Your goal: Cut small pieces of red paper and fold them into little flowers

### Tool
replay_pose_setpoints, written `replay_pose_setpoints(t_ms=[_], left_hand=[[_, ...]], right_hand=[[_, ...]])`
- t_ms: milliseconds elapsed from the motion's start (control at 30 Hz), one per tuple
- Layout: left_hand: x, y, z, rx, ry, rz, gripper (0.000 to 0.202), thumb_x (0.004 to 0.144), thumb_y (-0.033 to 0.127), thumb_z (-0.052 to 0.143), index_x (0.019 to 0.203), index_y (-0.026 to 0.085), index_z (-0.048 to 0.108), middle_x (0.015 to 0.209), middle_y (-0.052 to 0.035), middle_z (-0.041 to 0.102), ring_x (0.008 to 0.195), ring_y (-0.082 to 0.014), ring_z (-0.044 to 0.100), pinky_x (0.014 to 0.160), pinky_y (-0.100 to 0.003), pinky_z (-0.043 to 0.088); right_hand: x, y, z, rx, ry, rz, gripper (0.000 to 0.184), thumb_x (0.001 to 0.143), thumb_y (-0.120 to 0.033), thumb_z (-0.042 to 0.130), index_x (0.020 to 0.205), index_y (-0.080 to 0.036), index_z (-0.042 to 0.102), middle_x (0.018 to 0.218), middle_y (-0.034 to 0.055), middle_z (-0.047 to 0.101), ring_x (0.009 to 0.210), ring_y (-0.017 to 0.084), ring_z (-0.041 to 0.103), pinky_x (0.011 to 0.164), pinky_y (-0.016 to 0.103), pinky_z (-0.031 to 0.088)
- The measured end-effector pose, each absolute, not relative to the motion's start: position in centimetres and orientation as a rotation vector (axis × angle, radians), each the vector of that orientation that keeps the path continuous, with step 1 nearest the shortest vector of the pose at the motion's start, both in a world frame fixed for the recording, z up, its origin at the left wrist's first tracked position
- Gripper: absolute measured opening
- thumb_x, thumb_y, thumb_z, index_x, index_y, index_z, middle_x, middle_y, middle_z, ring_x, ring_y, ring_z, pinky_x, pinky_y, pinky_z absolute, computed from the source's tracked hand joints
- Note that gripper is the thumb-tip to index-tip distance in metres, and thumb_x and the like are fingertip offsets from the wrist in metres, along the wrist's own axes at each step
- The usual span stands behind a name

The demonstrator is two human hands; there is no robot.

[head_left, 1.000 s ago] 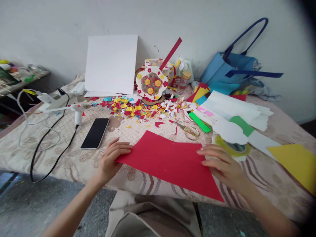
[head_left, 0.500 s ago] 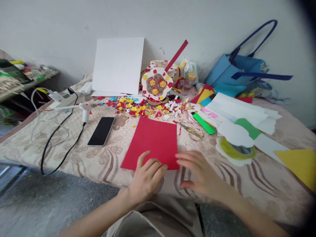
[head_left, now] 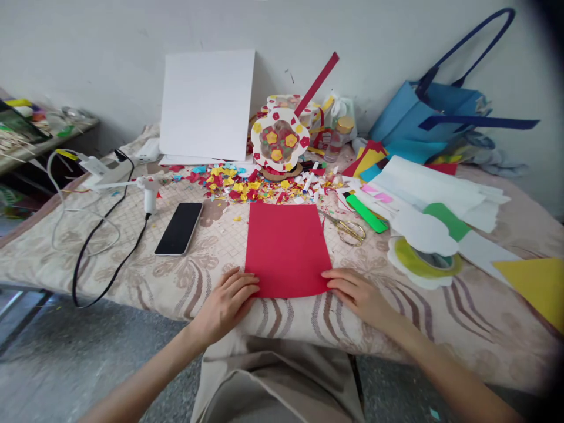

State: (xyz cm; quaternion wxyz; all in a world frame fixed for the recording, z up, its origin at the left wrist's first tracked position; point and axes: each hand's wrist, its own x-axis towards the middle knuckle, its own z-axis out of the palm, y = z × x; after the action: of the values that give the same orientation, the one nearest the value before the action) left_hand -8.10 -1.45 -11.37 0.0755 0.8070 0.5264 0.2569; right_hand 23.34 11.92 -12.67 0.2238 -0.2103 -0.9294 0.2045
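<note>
A red sheet of paper (head_left: 285, 247) lies near the table's front edge, its near edge bowed slightly. My left hand (head_left: 227, 299) pinches its near left corner, the thumb hidden under the hand. At the near right corner, my right hand (head_left: 359, 294) grips the sheet between thumb and fingers. Just right of the sheet lie gold-handled scissors (head_left: 348, 229). Beyond its far edge spreads a heap of cut paper scraps (head_left: 238, 187) in red, yellow, white and blue. Behind them stands a round scalloped fan (head_left: 281, 141) decorated with paper flowers.
To the left are a phone (head_left: 180, 229) and a white glue gun (head_left: 150, 197) with a black cord. To the right lie a green cutter (head_left: 366, 213), a tape roll (head_left: 425, 261) and coloured papers. A white board (head_left: 207, 106) and blue bag (head_left: 423, 111) stand behind.
The red sheet has turned square to me. My left hand has moved left from its near edge to its corner, and my right hand has closed on the other corner.
</note>
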Motion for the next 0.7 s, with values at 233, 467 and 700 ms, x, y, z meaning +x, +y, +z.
replay_pose_setpoints(t_ms=[233,467,700], left_hand=[[-7.7,-0.7,-11.2,1.925,1.760,1.046,0.010,0.085,0.016,0.051,0.082,0.017,0.060,0.099,-0.0083,0.063,0.097,-0.0183,0.058,0.087,-0.036,0.048],[-7.8,0.4,-11.3,1.840,1.984,1.071,0.016,0.079,0.021,0.058,0.063,0.017,0.056,0.088,-0.0053,0.061,0.088,-0.0188,0.056,0.081,-0.037,0.045],[-8.0,0.9,-11.7,1.882,2.053,0.990,0.017,0.074,0.018,0.061,0.060,0.018,0.052,0.085,-0.0031,0.060,0.085,-0.0185,0.054,0.080,-0.037,0.043]], right_hand=[[21.3,12.4,-10.9,-0.908,-2.432,0.781,0.012,0.089,-0.020,0.048,0.083,-0.019,0.058,0.096,0.0071,0.058,0.087,0.018,0.059,0.074,0.032,0.051],[20.7,13.1,-11.2,-1.015,-2.433,0.701,0.013,0.085,-0.022,0.053,0.073,-0.019,0.051,0.086,0.0048,0.055,0.075,0.016,0.055,0.066,0.030,0.048],[20.6,12.8,-11.3,-1.061,-2.431,0.683,0.014,0.087,-0.022,0.051,0.074,-0.019,0.050,0.087,0.0049,0.053,0.078,0.017,0.055,0.068,0.030,0.048]])
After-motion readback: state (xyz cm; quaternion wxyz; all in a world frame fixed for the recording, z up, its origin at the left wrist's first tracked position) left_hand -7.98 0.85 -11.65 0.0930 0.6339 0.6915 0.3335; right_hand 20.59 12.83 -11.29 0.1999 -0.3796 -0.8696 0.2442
